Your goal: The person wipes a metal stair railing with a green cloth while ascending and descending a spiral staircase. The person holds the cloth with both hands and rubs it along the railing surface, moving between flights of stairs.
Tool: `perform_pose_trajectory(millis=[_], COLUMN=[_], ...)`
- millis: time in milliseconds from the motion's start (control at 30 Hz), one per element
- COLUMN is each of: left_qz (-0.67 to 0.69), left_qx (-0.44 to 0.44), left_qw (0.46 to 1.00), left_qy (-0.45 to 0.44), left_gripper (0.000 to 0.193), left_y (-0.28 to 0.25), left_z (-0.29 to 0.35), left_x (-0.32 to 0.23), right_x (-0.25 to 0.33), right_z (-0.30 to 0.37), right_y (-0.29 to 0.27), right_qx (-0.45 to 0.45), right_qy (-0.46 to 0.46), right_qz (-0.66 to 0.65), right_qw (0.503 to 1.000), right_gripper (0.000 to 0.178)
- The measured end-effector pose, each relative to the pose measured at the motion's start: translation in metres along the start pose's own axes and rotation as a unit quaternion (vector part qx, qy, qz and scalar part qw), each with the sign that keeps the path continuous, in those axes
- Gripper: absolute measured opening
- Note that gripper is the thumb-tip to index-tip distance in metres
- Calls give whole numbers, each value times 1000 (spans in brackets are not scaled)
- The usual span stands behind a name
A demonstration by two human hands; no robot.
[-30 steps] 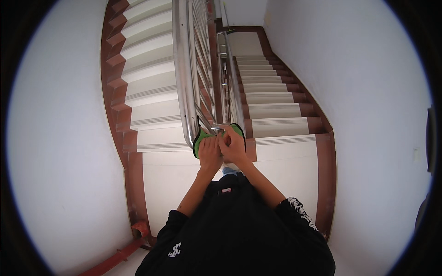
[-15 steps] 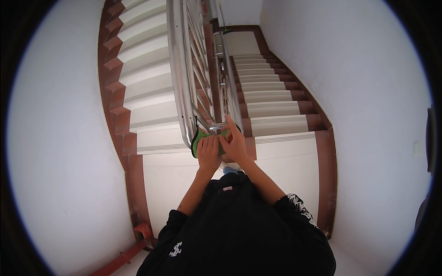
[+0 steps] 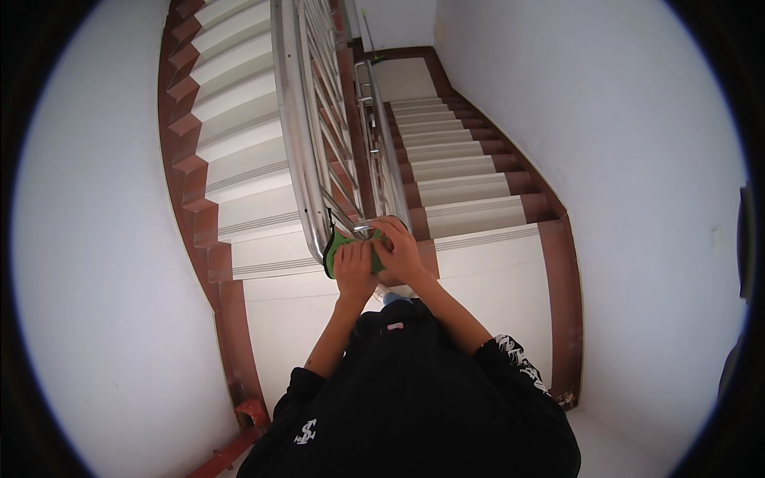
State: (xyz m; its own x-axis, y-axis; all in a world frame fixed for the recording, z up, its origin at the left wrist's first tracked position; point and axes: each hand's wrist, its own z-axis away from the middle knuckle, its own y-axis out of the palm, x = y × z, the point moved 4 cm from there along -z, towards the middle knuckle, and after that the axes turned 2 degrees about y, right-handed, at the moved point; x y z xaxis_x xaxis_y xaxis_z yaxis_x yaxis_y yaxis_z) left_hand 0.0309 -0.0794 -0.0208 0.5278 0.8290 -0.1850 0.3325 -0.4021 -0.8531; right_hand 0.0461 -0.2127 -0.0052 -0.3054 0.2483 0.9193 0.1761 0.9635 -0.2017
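Note:
A green cloth with black edging [image 3: 331, 259] lies over the near end of the metal handrail [image 3: 296, 143], where the two rails meet. My left hand [image 3: 355, 269] presses on the cloth, its fingers bent over it and close together. Beside it, my right hand [image 3: 398, 251] grips the right part of the cloth, the thumb near my left fingers and the other fingers curled over the rail end. Most of the cloth under both hands is hidden.
One flight of pale stairs with brown edges [image 3: 247, 183] rises at the left; another flight [image 3: 470, 191] lies beyond the rail at the right. White walls [image 3: 606, 159] stand on both sides. A red pipe [image 3: 231, 454] runs along the lower left.
The raised index finger of my right hand has come down and curled toward the rail. My left hand stays on the cloth. The whole view has shifted slightly.

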Motion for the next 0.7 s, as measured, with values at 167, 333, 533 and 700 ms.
perform_pose_trajectory(millis=[167,333,533,700], left_qz=[15,14,30,18], left_qx=[-13,-20,-22,0], left_qw=[1000,1000,999,1000], left_qy=[6,8,4,-6], left_gripper=[45,45,48,48], left_y=[-1,-2,-4,-4], left_z=[-5,-4,-6,-5], left_x=[-1,0,-1,-1], right_x=[-13,-16,-11,-21], right_z=[-1,-1,0,3], right_y=[2,-2,-8,-5], right_qx=[6,21,12,-22], right_qy=[-3,33,16,100], right_qz=[9,-7,-30,-175], right_qw=[1000,999,999,979], right_gripper=[33,32,34,13])
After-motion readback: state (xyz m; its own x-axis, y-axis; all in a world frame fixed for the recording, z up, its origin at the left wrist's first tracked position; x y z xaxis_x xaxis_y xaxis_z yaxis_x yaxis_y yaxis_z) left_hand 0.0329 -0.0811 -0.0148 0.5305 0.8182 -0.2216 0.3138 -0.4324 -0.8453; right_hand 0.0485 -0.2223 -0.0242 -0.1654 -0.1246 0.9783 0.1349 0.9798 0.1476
